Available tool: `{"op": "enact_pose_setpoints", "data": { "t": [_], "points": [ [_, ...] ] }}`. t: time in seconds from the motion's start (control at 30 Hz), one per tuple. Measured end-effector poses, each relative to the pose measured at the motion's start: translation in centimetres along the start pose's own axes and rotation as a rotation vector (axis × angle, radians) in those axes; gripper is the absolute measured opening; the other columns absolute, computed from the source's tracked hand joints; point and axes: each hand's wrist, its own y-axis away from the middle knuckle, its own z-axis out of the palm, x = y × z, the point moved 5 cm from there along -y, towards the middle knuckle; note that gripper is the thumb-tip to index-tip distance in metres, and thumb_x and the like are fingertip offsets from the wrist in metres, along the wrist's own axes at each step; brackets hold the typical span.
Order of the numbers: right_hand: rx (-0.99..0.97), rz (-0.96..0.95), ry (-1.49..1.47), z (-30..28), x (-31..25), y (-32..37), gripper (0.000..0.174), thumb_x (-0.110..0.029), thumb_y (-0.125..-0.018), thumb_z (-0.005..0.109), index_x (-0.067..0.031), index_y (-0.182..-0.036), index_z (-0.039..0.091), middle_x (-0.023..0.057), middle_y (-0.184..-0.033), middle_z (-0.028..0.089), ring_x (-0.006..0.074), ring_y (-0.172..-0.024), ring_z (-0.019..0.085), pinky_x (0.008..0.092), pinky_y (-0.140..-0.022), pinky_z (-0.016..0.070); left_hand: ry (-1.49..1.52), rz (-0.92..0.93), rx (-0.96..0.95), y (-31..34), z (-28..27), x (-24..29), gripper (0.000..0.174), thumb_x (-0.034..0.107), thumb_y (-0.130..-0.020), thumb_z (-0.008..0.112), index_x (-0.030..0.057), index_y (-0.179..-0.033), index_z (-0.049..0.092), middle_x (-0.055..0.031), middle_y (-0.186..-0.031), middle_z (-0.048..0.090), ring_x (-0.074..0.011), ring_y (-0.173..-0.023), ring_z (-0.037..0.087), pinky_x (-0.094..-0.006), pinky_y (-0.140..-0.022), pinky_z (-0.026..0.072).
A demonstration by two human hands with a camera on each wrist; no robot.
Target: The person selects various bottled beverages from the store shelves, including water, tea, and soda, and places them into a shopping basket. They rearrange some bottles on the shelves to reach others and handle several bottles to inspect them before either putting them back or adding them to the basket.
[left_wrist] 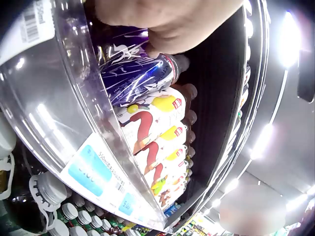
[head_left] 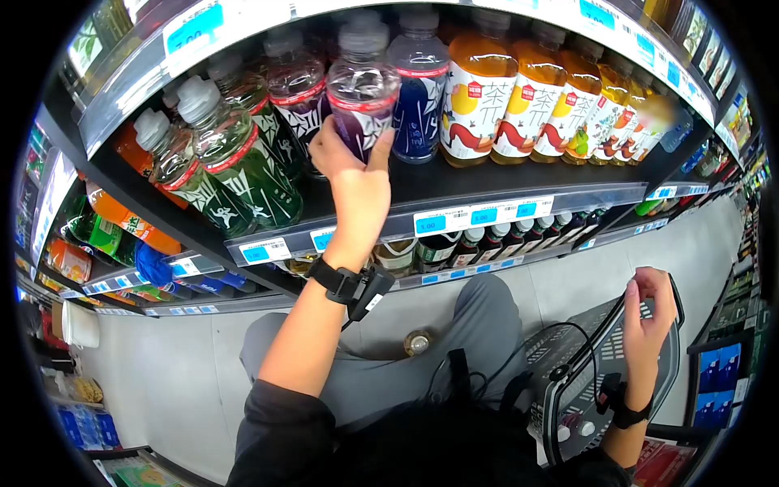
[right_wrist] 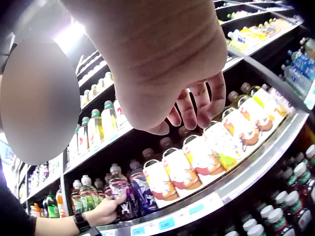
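Observation:
In the head view my left hand (head_left: 355, 174) grips a purple-labelled drink bottle (head_left: 363, 101) at the shelf's front edge, thumb on one side and fingers on the other. The bottle stands upright, between another purple bottle (head_left: 297, 89) and a blue-labelled one (head_left: 419, 93). Close up in the left wrist view, the left hand (left_wrist: 182, 22) covers much of the purple label (left_wrist: 123, 49). My right hand (head_left: 651, 304) hangs above a grey shopping basket (head_left: 596, 377) with its fingers loosely bent and nothing in them. The right wrist view shows those relaxed fingers (right_wrist: 202, 105) too.
Green drink bottles (head_left: 251, 170) stand left on the same shelf, and amber tea bottles (head_left: 479, 97) line the right. A clear lip with price tags (head_left: 484, 215) runs along its front. Bottle caps (head_left: 586, 427) show inside the basket. A bottle (head_left: 418, 342) stands on the floor between my legs.

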Motion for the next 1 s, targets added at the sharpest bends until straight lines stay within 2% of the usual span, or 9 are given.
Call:
{"op": "enact_pose_setpoints", "data": {
  "t": [0.1, 0.23, 0.27, 0.37, 0.4, 0.5, 0.67, 0.9, 1.0],
  "points": [
    [0.019, 0.101, 0.043, -1.2, 2.6, 1.6, 0.011, -0.001, -0.087, 0.06, 0.0015, -0.098, 0.059, 0.0075, -0.084, 0.059, 0.0137, -0.068, 0.052, 0.0266, -0.062, 0.0424, -0.233, -0.041, 0.014, -0.3, -0.9, 0.5, 0.07, 0.021, -0.079, 0.078, -0.0059, -0.131, 0.04, -0.0232, -0.121, 0.038, -0.0341, -0.113, 0.036, -0.0428, -0.099, 0.0298],
    [0.081, 0.283, 0.095, -3.4, 5.9, 3.7, 0.011, -0.007, -0.092, 0.058, 0.001, -0.1, 0.06, 0.0062, -0.084, 0.06, 0.011, -0.069, 0.053, 0.0252, -0.061, 0.0425, 0.062, -0.103, 0.009, -0.3, -1.1, -0.2, 0.07, 0.009, -0.076, 0.078, -0.0037, -0.134, 0.039, -0.0084, -0.095, 0.044, -0.019, -0.089, 0.044, -0.0299, -0.082, 0.0391],
    [0.072, 0.299, 0.117, -3.9, 6.6, 4.0, 0.012, -0.008, -0.092, 0.058, 0.0009, -0.1, 0.06, 0.0061, -0.084, 0.06, 0.011, -0.069, 0.053, 0.0251, -0.061, 0.042, 0.09, -0.1, 0.043, 0.0, -1.5, 1.1, 0.058, 0.001, -0.078, 0.074, -0.0031, -0.127, 0.042, -0.0006, -0.078, 0.042, -0.0101, -0.071, 0.041, -0.0231, -0.068, 0.0384],
    [0.056, 0.36, 0.17, -5.0, 7.7, 4.6, 0.014, -0.012, -0.093, 0.058, 0.0008, -0.098, 0.06, 0.0058, -0.079, 0.06, 0.0111, -0.066, 0.052, 0.0251, -0.058, 0.0407, 0.309, -0.17, 0.088, 1.2, -1.2, 1.0, 0.042, -0.003, -0.081, 0.069, -0.0005, -0.115, 0.044, 0.003, -0.068, 0.037, -0.006, -0.063, 0.038, -0.0205, -0.061, 0.0359],
    [-0.052, 0.429, 0.199, -5.4, 8.6, 4.9, 0.013, -0.011, -0.093, 0.058, 0.0005, -0.098, 0.06, 0.0052, -0.08, 0.06, 0.0104, -0.067, 0.052, 0.0248, -0.059, 0.0409, 0.34, -0.16, 0.061, 1.4, -1.0, 1.1, 0.027, -0.002, -0.085, 0.065, 0.0015, -0.103, 0.046, 0.0029, -0.067, 0.042, -0.0045, -0.058, 0.039, -0.0191, -0.055, 0.0349],
    [-0.176, 0.465, 0.283, -6.1, 10.3, 5.9, 0.01, -0.01, -0.093, 0.058, 0.0006, -0.092, 0.058, 0.005, -0.073, 0.058, 0.0098, -0.066, 0.051, 0.0255, -0.058, 0.0413, 0.267, -0.166, -0.068, 0.9, -0.5, 0.6, 0.02, -0.001, -0.087, 0.064, 0.0012, -0.1, 0.048, 0.0009, -0.071, 0.048, -0.005, -0.061, 0.045, -0.0201, -0.055, 0.0374],
    [-0.412, 0.645, 0.402, -6.0, 12.2, 7.7, 0.015, -0.016, -0.089, 0.06, -0.0022, -0.093, 0.06, 0.0133, -0.077, 0.063, 0.0244, -0.068, 0.061, 0.0343, -0.063, 0.0465, 0.338, -0.284, -0.128, 0.1, -0.2, -1.1, 0.022, 0.002, -0.088, 0.061, 0.0012, -0.105, 0.049, -0.0038, -0.088, 0.054, -0.0106, -0.075, 0.054, -0.0243, -0.069, 0.049],
    [-0.925, 0.811, 0.341, -4.8, 16.8, 14.1, 0.025, -0.023, -0.081, 0.063, -0.0024, -0.094, 0.066, 0.0177, -0.086, 0.068, 0.0338, -0.081, 0.066, 0.0393, -0.072, 0.0504, 0.265, -0.246, -0.182, 0.8, 0.0, -0.5, 0.022, 0.005, -0.088, 0.06, 0.0001, -0.108, 0.052, -0.0049, -0.09, 0.059, -0.0118, -0.079, 0.056, -0.0253, -0.076, 0.0453],
    [-1.026, 0.913, 0.336, -4.4, 17.6, 16.0, 0.03, -0.026, -0.08, 0.063, -0.0016, -0.097, 0.068, 0.0203, -0.088, 0.068, 0.035, -0.087, 0.067, 0.0404, -0.076, 0.0508, 0.327, -0.267, -0.161, 0.4, 0.2, -0.9, 0.014, 0.003, -0.085, 0.062, -0.0002, -0.098, 0.055, -0.0026, -0.079, 0.057, -0.0082, -0.072, 0.051, -0.023, -0.067, 0.0428]
  ]
}}
